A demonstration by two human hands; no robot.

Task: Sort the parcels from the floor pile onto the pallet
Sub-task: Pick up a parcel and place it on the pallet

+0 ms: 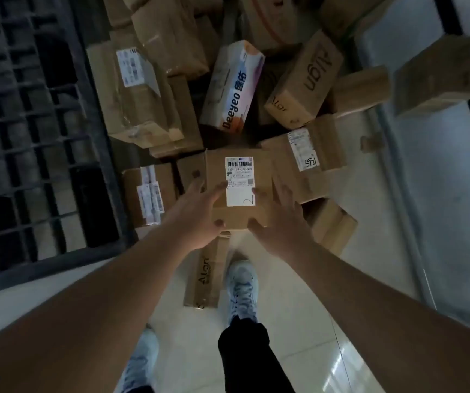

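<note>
A small brown cardboard parcel (pixel 239 188), topped with a white shipping label (pixel 239 181), is seen from above, held between 2 bare hands over a pile of parcels on a pale tiled floor (pixel 299 350). The left hand (pixel 199 214) is placed on the parcel's left side, its fingers spread, with the thumb on the near edge and a fingertip touching the label. The right hand (pixel 279 219) is set against the right side, fingers spread, thumb on the near edge. Whether the parcel is lifted or resting on the boxes beneath cannot be told. Behind it, a white and orange box printed "Deeyeo" (pixel 232 87) is tilted among brown cartons, 1 of them marked "Align" (pixel 304 80). A dark grid pallet (pixel 29 137) is seen to the left, just beside the pile. Below, 2 pale sneakers (pixel 242 290) and dark trouser legs are visible.
</note>
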